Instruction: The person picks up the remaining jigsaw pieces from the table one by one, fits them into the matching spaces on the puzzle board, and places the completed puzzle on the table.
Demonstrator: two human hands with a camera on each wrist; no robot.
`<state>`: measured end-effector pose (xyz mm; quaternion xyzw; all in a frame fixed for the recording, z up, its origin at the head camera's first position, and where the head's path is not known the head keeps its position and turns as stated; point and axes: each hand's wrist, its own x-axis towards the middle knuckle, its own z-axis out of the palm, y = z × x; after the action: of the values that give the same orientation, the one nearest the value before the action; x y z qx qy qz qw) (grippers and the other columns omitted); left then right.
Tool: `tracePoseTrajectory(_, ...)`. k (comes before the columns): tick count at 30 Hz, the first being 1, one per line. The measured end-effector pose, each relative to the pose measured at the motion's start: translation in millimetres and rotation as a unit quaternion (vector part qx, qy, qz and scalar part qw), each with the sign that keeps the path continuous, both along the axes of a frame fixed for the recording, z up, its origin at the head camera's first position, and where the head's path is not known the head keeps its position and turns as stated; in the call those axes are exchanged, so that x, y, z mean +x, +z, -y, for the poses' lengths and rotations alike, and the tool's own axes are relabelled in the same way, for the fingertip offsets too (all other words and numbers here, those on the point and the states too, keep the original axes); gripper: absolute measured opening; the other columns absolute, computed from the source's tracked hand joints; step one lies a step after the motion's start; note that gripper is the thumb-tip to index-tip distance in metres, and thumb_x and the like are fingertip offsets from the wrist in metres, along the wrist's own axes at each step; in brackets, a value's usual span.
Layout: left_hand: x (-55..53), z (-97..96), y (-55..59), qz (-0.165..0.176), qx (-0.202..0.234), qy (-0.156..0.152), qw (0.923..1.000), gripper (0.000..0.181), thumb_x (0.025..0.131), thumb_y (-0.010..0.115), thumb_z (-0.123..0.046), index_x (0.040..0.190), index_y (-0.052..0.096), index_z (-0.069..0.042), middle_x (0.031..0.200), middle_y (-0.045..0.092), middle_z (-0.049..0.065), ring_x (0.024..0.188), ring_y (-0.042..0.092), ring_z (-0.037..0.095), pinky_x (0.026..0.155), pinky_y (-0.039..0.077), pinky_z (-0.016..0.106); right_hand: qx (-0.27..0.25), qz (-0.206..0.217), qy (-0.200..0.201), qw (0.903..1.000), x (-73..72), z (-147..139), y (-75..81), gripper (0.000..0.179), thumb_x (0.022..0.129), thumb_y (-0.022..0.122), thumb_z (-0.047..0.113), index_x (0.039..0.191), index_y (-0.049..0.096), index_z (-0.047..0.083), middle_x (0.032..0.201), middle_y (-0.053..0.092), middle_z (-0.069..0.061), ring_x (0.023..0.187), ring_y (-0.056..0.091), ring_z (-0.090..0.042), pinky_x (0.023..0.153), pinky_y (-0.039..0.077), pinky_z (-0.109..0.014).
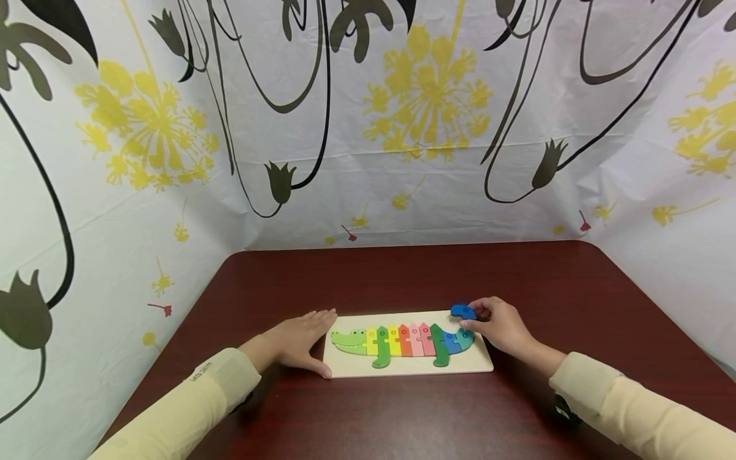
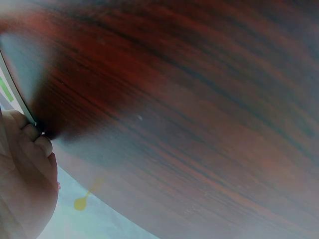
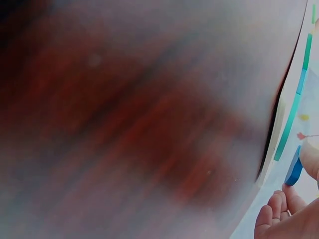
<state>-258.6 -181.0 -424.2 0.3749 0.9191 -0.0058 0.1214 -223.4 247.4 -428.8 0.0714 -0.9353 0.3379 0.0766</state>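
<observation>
A pale wooden puzzle board (image 1: 356, 372) lies on the table, its inlay a crocodile (image 1: 405, 342) of several coloured, interlocking pieces. Above the tail end, a curved dark blue puzzle piece (image 1: 463, 312) is pinched between thumb and fingers of my right hand (image 1: 499, 326). The right wrist view shows the blue piece (image 3: 294, 168) between thumb and fingertips, raised off the board. My left hand (image 1: 300, 342) rests at the board's left edge, fingers straight and thumb spread apart. The left wrist view catches its fingertips (image 2: 44, 145) beside the board's edge (image 2: 20, 97).
A dark reddish-brown wooden table (image 1: 368, 415) with rounded far corners carries the board. Behind and at both sides hangs a white cloth (image 1: 368, 211) printed with grey tulips and yellow flowers. Light sleeves (image 1: 644, 402) cover both forearms.
</observation>
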Motion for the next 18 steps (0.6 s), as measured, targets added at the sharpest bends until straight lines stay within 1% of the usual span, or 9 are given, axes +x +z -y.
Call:
tracePoseTrajectory(9, -0.5, 0.2, -0.6, -0.001, -0.001, 0.001, 1.0000, 0.121, 0.071, 0.048, -0.088, 0.157, 0.013, -0.010, 0.162, 0.012, 0.004, 0.147, 0.013, 0.021, 0.116, 0.019, 0.038, 0.009, 0.019, 0.007, 0.9998, -0.5, 1.9, -1.3, 0.035, 0.083, 0.079, 0.023, 0.103, 0.068, -0.003, 0.091, 0.058, -0.010, 0.081, 0.051, -0.023, 0.069, 0.047, -0.036)
tracePoseTrajectory(18, -0.6, 0.6, -1.3, 0.000, 0.000, 0.002, 1.0000, 0.121, 0.071, 0.048, -0.087, 0.157, 0.013, -0.010, 0.162, 0.012, 0.004, 0.147, 0.012, 0.019, 0.116, 0.019, 0.037, 0.016, 0.022, 0.020, 0.9994, -1.9, 0.0, -3.7, 0.036, 0.082, 0.080, 0.022, 0.103, 0.067, -0.004, 0.091, 0.059, -0.010, 0.081, 0.052, -0.023, 0.070, 0.049, -0.037)
